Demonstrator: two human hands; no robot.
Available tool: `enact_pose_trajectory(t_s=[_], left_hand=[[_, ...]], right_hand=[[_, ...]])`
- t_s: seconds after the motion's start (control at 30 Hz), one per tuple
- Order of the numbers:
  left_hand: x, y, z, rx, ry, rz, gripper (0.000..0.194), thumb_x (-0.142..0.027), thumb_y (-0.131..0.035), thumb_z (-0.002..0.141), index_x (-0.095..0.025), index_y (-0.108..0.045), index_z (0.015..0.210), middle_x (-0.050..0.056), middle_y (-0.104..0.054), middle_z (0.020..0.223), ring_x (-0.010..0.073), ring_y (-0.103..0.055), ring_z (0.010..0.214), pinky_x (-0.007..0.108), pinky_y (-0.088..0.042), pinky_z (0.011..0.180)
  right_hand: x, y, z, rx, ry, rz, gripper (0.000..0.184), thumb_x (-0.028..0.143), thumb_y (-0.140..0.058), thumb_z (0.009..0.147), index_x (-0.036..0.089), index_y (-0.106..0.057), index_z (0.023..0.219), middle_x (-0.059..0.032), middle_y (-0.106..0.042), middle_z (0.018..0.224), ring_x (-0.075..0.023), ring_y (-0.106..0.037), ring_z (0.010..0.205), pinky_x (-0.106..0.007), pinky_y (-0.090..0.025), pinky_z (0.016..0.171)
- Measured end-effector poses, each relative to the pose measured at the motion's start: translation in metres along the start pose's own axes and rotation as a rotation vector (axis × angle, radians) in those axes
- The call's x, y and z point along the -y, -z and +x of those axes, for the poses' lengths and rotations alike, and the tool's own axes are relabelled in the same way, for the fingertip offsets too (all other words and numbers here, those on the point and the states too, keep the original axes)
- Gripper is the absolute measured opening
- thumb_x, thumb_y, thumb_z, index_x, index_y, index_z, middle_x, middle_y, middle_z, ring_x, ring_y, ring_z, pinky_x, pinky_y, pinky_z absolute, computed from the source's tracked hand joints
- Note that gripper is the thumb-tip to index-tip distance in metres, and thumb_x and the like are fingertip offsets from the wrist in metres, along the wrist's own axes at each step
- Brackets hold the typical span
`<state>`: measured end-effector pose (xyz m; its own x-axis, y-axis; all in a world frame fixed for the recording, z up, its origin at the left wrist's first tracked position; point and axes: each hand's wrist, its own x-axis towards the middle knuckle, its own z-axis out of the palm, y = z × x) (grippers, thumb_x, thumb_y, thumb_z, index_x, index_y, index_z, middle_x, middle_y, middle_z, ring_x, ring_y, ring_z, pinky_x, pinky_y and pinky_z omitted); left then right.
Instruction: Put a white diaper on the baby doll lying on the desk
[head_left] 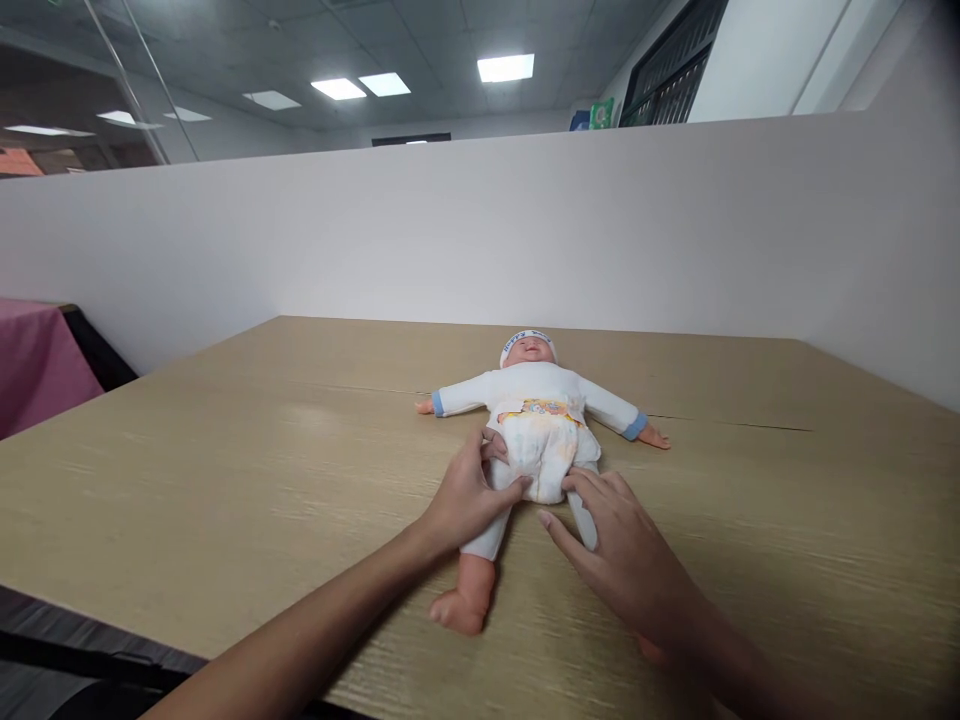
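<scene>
A baby doll (536,380) lies on its back on the table, arms spread, in a white outfit with blue cuffs and a white printed headband. Over the outfit it wears a white diaper (541,450) with a colourful waistband. My left hand (472,490) curls around the diaper's leg edge and the upper thigh on the left, its thumb at the crotch. On the other side, my right hand (611,525) has its bent fingertips at the diaper's leg edge, the thumb lower and apart from them. This hand and forearm hide most of the doll's leg on the right.
The wooden table (225,470) extends around the doll, with a seam across it. A white partition (450,235) rises behind its far edge. Pink cloth (41,365) hangs at the left. A green package (601,114) shows above the partition.
</scene>
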<state>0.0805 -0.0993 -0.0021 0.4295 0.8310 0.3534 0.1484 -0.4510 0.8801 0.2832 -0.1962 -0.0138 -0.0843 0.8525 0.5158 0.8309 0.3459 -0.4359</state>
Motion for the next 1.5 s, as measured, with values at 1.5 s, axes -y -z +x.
enact_pose_trajectory(t_s=[1.5], left_hand=[[-0.011, 0.014, 0.005, 0.125, 0.182, -0.019, 0.050, -0.064, -0.071, 0.093, -0.018, -0.060, 0.078, -0.003, -0.048, 0.075, 0.0149, -0.042, 0.073, 0.028, -0.033, 0.067]], right_hand=[[-0.020, 0.011, 0.022, 0.050, -0.450, 0.354, 0.045, 0.067, -0.067, 0.091, 0.024, -0.076, 0.092, -0.0053, -0.080, 0.092, -0.0256, -0.071, 0.079, -0.035, -0.051, 0.074]])
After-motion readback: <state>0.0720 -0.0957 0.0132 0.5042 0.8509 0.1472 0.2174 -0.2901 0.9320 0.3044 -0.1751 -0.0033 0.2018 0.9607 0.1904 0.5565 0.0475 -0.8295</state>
